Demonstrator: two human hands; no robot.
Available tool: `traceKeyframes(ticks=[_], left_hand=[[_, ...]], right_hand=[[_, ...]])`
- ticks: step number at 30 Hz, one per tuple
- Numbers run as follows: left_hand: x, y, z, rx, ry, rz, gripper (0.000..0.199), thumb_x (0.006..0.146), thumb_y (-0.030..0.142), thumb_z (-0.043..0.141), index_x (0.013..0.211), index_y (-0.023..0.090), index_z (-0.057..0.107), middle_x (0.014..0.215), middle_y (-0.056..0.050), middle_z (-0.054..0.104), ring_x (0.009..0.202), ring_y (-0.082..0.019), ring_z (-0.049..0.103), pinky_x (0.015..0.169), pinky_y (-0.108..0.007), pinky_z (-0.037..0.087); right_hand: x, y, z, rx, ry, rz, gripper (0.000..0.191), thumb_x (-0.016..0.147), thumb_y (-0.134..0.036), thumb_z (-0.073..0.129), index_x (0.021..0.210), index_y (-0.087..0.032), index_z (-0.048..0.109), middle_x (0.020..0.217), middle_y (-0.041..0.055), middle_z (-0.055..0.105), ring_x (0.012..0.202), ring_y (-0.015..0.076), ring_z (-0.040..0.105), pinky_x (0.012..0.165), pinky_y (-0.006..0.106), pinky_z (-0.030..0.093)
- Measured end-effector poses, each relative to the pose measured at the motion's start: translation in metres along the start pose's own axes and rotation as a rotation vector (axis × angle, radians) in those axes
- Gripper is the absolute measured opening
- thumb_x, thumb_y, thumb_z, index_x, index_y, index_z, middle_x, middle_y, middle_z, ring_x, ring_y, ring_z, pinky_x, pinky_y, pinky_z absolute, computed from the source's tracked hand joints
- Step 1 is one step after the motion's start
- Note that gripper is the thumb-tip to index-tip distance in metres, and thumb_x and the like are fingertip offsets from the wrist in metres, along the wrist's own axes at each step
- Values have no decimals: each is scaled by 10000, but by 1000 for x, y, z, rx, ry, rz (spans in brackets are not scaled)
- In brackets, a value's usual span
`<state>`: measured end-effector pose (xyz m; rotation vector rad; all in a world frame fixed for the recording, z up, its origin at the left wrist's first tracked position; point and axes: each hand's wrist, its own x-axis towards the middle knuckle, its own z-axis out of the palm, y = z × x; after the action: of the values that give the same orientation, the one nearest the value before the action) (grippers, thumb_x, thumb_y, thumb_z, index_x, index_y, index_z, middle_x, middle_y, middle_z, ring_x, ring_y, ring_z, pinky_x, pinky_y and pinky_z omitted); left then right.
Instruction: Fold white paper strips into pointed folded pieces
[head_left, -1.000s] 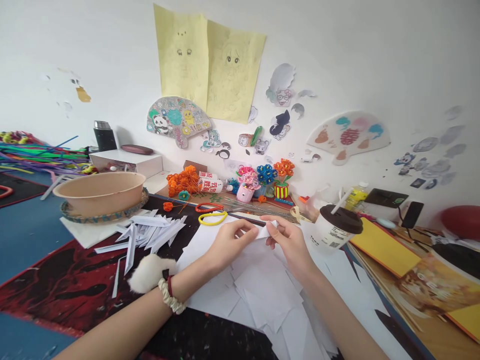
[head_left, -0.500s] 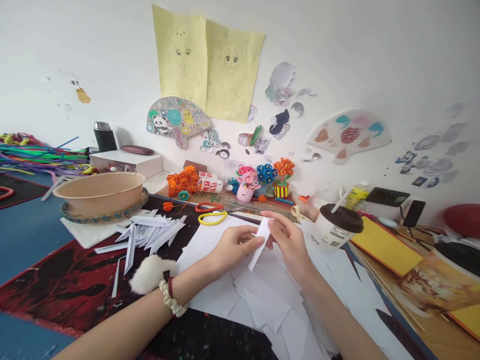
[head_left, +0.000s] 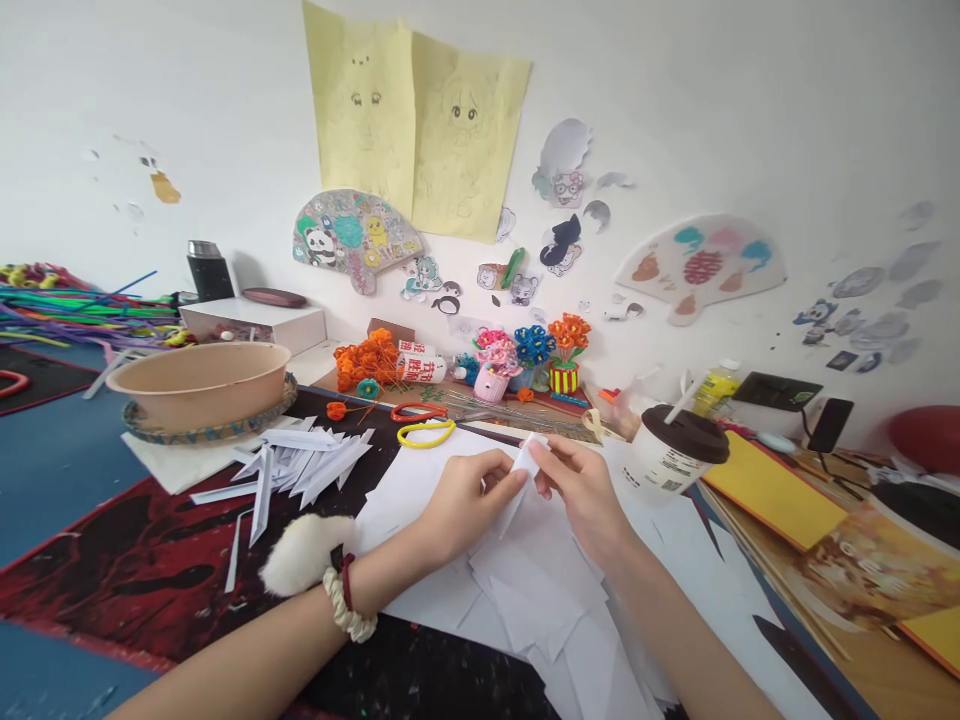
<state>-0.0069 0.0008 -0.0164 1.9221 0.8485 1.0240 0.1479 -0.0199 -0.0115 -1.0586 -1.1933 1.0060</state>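
Observation:
A narrow folded strip of white paper (head_left: 533, 456) is held up between my two hands. My left hand (head_left: 474, 498) pinches its lower left side with thumb and fingers. Near the top, my right hand (head_left: 581, 487) grips the strip, thumb in front and fingers curled behind. Beneath both hands lies a loose pile of white paper pieces (head_left: 536, 600) on larger white sheets. To the left is a heap of folded paper strips (head_left: 315, 462). A scrunchie and a white fluffy ball (head_left: 306, 553) are on my left wrist.
Scissors with yellow handles (head_left: 426, 433) lie behind the paper. A beige basin (head_left: 199, 385) stands at the left, a lidded drink cup (head_left: 675, 450) at the right. Pipe-cleaner flowers (head_left: 497, 360) line the wall. Yellow card (head_left: 780, 490) lies at the right.
My right hand's fingers have closed in on the strip's upper end, with the thumb now pressed against it. My left hand keeps its pinch.

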Motion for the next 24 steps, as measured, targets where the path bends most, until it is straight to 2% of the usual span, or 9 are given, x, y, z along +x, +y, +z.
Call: traceKeyframes(ticks=[7, 9, 13, 15, 19, 21, 24], left_hand=[[-3, -2, 3, 85, -38, 4, 321, 894, 336, 506, 642, 147, 567, 547, 52, 428, 546, -96, 340, 536, -234, 255], [-4, -1, 3, 97, -38, 5, 349, 903, 338, 490, 613, 149, 530, 535, 56, 398, 541, -96, 321, 531, -237, 244], [-5, 4, 3, 96, -24, 15, 376, 933, 356, 438, 635, 152, 542, 556, 49, 418, 549, -98, 331, 536, -239, 249], [-5, 5, 2, 69, -22, 9, 397, 946, 376, 414, 655, 150, 563, 574, 40, 442, 561, -101, 348, 541, -237, 263], [-5, 4, 3, -59, -43, -11, 334, 907, 405, 492, 720, 144, 581, 654, 13, 519, 616, -116, 415, 561, -231, 311], [-4, 2, 4, -129, -63, -27, 289, 865, 404, 561, 739, 144, 575, 691, 4, 542, 634, -121, 439, 569, -228, 330], [-3, 1, 5, -185, -46, -59, 284, 840, 391, 591, 702, 145, 554, 671, 8, 524, 619, -117, 435, 566, -227, 334]], right_hand=[[-1, -1, -1, -49, 55, -58, 369, 741, -430, 740, 557, -173, 551, 495, -40, 452, 496, 94, 407, 501, 244, 331], [-1, -1, -1, -54, 48, -62, 353, 752, -436, 727, 575, -173, 572, 499, -38, 459, 495, 98, 411, 497, 246, 335], [-1, -2, 0, -57, -21, -35, 283, 750, -447, 719, 734, -170, 663, 611, -4, 567, 521, 111, 455, 501, 254, 359], [-2, -2, 1, -67, -32, -27, 262, 720, -412, 751, 723, -166, 660, 601, -12, 558, 507, 102, 436, 486, 247, 340], [-3, -1, 1, -89, 11, -33, 294, 717, -376, 760, 597, -160, 601, 467, -67, 381, 450, 75, 313, 439, 238, 227], [-2, -2, 1, -92, 19, -25, 312, 741, -403, 737, 604, -156, 603, 485, -62, 386, 448, 71, 294, 433, 241, 197], [-2, -3, 0, -83, -27, -3, 331, 777, -462, 690, 673, -151, 646, 526, -40, 438, 456, 79, 326, 437, 241, 228]])
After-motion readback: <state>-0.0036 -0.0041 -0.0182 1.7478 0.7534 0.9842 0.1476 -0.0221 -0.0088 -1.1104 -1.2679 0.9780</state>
